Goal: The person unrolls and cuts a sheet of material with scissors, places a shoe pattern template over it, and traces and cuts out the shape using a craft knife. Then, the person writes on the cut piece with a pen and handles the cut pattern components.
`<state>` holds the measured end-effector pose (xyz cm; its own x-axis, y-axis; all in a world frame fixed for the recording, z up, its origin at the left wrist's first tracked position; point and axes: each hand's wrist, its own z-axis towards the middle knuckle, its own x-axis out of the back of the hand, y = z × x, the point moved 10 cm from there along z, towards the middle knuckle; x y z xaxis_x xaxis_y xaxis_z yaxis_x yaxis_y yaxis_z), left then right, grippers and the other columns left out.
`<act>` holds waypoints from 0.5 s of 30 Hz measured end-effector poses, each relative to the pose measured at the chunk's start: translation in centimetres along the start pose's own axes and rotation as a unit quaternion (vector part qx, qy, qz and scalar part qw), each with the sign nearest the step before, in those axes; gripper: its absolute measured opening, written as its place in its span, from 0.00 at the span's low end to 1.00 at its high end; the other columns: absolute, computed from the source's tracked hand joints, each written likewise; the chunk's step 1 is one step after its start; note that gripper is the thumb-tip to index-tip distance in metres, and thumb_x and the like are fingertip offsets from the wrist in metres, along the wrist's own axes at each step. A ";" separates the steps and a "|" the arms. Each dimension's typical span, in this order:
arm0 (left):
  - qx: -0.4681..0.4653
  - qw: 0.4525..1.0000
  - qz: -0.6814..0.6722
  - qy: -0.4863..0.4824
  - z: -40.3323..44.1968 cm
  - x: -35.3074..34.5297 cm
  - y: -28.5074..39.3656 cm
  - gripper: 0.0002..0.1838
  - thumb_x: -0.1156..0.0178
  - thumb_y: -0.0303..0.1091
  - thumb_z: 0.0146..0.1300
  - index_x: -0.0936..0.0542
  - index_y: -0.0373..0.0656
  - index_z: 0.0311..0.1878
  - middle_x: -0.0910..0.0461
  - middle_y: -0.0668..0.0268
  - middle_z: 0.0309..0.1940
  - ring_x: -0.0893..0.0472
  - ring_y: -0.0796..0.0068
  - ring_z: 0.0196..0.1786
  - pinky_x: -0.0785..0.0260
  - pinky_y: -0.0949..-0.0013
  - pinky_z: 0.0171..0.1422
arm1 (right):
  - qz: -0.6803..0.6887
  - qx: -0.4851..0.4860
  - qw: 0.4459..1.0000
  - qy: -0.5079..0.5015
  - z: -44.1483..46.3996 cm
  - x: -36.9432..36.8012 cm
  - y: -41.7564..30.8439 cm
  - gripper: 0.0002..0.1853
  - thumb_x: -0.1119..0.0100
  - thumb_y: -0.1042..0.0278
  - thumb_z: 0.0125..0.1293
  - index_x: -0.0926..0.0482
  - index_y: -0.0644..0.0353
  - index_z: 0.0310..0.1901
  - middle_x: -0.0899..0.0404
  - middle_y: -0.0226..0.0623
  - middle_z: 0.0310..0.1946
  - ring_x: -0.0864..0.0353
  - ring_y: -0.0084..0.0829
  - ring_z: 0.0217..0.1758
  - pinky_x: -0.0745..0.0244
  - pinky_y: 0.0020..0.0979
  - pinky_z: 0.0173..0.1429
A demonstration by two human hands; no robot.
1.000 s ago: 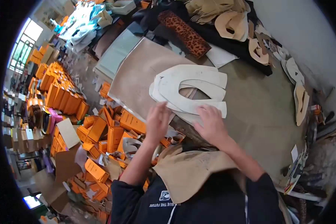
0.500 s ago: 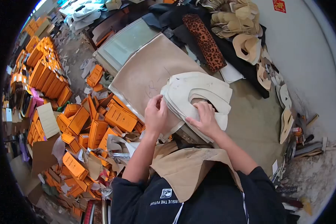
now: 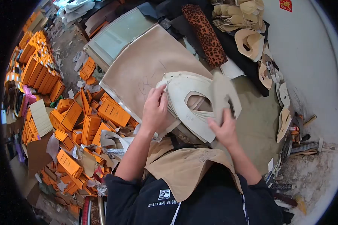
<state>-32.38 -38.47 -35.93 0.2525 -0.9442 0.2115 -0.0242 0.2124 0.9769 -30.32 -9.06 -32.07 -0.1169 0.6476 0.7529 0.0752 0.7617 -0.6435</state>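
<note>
A stack of white U-shaped pieces [image 3: 178, 98] lies on the worktable, partly over a pinkish-brown sheet [image 3: 139, 63]. At the stack's left edge is my left hand [image 3: 155, 109], its fingers bent and touching the edge; whether they pinch a layer is unclear. My right hand [image 3: 225, 129] grips one cut piece [image 3: 222, 95] at the stack's right side. That piece is raised, tilted and blurred by motion. Faint handwriting shows on the sheet left of the stack.
A leopard-print roll [image 3: 204, 35] and beige cut pieces [image 3: 238, 18] lie at the back. Many orange boxes [image 3: 112, 111] are piled on the left. More cut pieces [image 3: 284, 123] line the right edge. A glass panel [image 3: 120, 33] sits at the back left.
My right hand has moved right and lifted one piece off the stack's right side. My left hand stays by the left edge. The view has shifted since the first frame.
</note>
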 end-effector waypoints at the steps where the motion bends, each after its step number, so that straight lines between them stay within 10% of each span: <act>1: 0.002 1.000 0.001 0.003 0.6 0.0 -0.1 0.16 0.44 0.27 0.74 0.19 0.35 0.62 0.21 0.53 0.44 0.18 0.60 0.44 0.25 0.63 0.53 | -0.022 -0.026 0.998 -0.047 -0.6 -1.8 0.6 0.33 0.26 0.47 0.62 0.29 0.66 0.55 0.17 0.63 0.48 0.17 0.64 0.52 0.22 0.53 0.56; 12: -0.115 0.986 -0.038 -0.119 1.9 -2.1 6.1 0.17 0.48 0.26 0.76 0.17 0.44 0.62 0.26 0.59 0.52 0.24 0.68 0.52 0.30 0.68 0.61 | -0.098 0.217 0.971 -0.023 -1.0 -5.1 -5.6 0.39 0.24 0.57 0.58 0.33 0.66 0.66 0.26 0.61 0.57 0.21 0.60 0.56 0.25 0.53 0.59; 15: -0.100 0.991 -0.006 -0.087 1.9 -1.0 5.6 0.16 0.48 0.26 0.77 0.17 0.40 0.62 0.24 0.57 0.51 0.22 0.66 0.51 0.29 0.67 0.59 | 0.030 0.096 0.995 -0.028 -0.2 -4.2 -3.6 0.39 0.25 0.60 0.57 0.34 0.66 0.66 0.25 0.61 0.57 0.21 0.58 0.58 0.26 0.53 0.62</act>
<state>-34.59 -36.81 -30.65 0.0812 -0.9725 0.2184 0.1750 0.2296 0.9574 -29.94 -14.57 -32.91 -0.1727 0.6858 0.7070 -0.1060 0.7007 -0.7055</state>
